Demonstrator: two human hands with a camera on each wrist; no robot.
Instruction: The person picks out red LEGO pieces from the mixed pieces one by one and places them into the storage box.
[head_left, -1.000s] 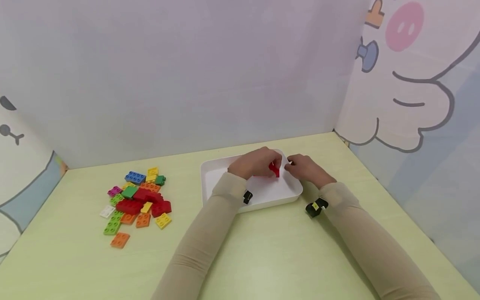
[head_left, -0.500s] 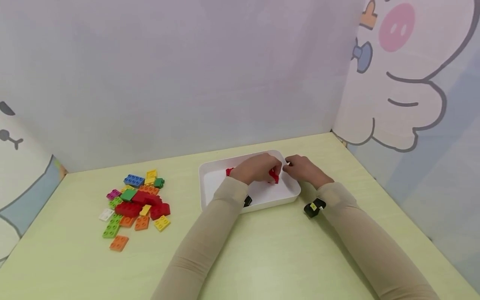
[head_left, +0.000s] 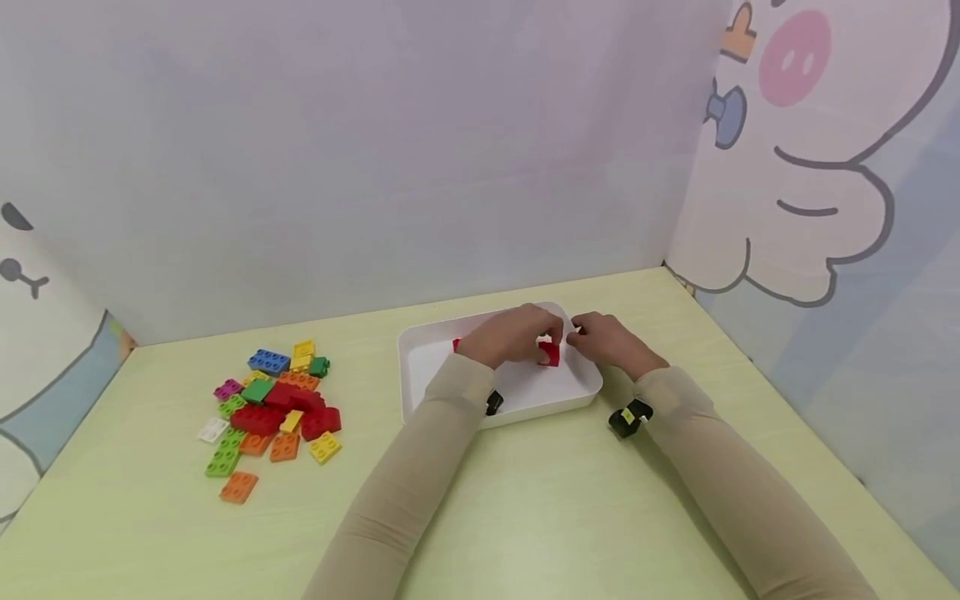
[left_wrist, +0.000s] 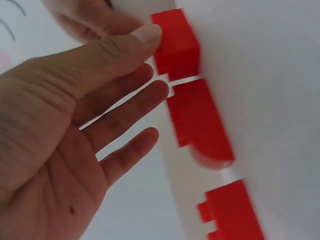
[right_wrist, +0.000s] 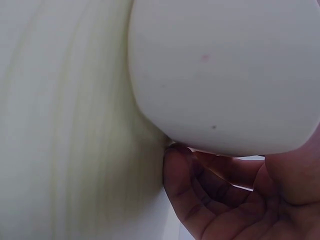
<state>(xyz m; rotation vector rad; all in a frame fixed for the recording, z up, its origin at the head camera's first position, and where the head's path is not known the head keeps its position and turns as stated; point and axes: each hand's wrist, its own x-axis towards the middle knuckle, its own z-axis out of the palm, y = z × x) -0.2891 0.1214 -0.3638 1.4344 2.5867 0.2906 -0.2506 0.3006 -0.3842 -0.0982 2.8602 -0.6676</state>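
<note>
My left hand (head_left: 517, 333) reaches into a white tray (head_left: 423, 383) and pinches a red brick (head_left: 551, 354) near its right end. In the left wrist view the thumb presses one side of that red brick (left_wrist: 176, 45), and the other fingers are spread loosely. A red brick with a rounded end (left_wrist: 202, 117) lies in line right beside it, then another red brick (left_wrist: 232, 212) past a gap. My right hand (head_left: 611, 342) holds the tray's right side. In the right wrist view its curled fingers (right_wrist: 177, 172) sit at the tray's outer wall (right_wrist: 225, 85).
A loose pile of toy bricks lies on the table (head_left: 525, 500) at the left, with red bricks (head_left: 258, 418), a blue brick (head_left: 268, 361), an orange brick (head_left: 238, 487) and several others. A pale cloth wall (head_left: 375, 167) stands behind the table.
My left hand has lowered slightly in the tray, and the pinched red brick has turned from tilted to more level. The right hand stays at the tray's side. The head view has shifted slightly.
</note>
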